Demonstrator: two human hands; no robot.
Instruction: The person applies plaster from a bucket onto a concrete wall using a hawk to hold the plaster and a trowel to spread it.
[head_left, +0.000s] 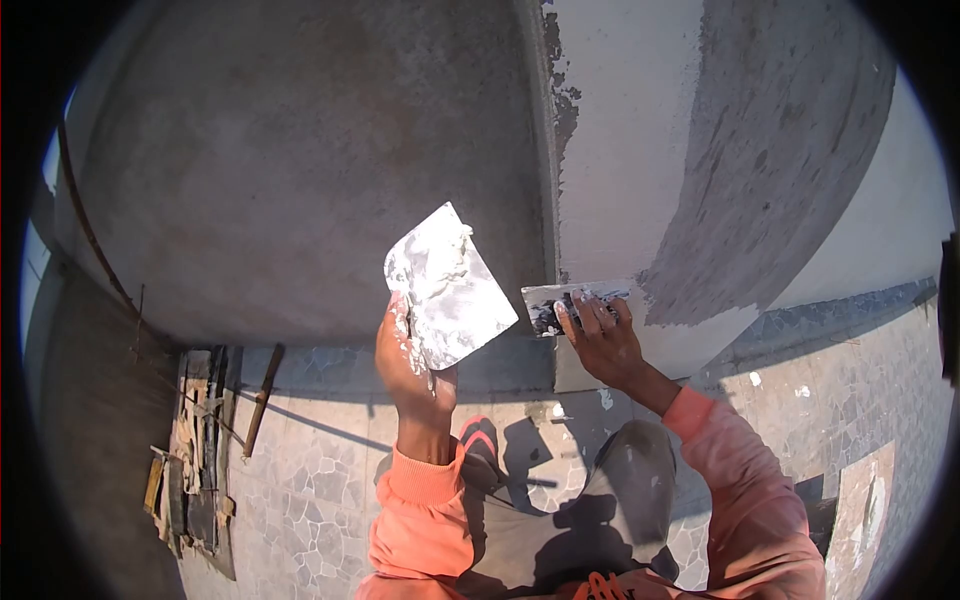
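My left hand (408, 362) grips the lower left edge of a flat plate (465, 315), which is tilted and smeared with white paste (438, 255). The paste also coats some of my fingers. To the right, my right hand (603, 338) is closed round the handle of a trowel (545, 296). The trowel's blade lies level at the wall's lower part, across the pale coated strip (625, 130); whether it touches the wall is hard to tell. Beside that strip is a rough grey patch (780, 150).
A darker grey wall (300, 170) stands ahead on the left. Wood scraps (195, 450) and a stick (263, 400) lie on the stone-patterned floor (320, 520) at the lower left. A stained board (862, 510) is at the lower right. My knees and one shoe show below.
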